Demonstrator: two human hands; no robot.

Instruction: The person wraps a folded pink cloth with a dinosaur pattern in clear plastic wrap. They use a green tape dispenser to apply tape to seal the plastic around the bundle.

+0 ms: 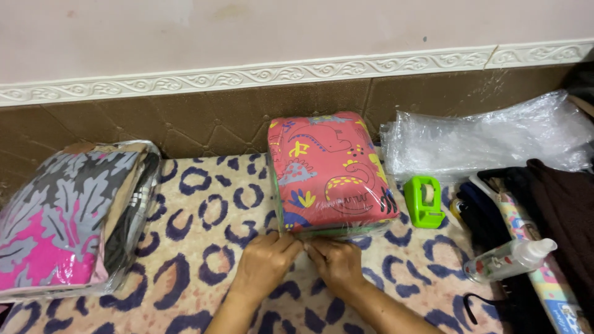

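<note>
**Both hands at the flap of a bagged red cloth**

The left hand [265,260] and right hand [337,263] meet fingertip to fingertip, pinching the near edge of a clear plastic bag [334,230]. Inside it lies a folded red dinosaur-print cloth [331,170], resting on a leopard-spotted mat [198,247]. Just right stands a green tape dispenser [424,201]. Far left, another clear bag [133,247] holds folded pink-and-grey fabric [55,222].

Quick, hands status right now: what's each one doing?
Left hand: fingers curled, pinching the near edge of the clear bag around the pink dinosaur-print bundle.
Right hand: the same, gripping that edge beside the left.
</note>
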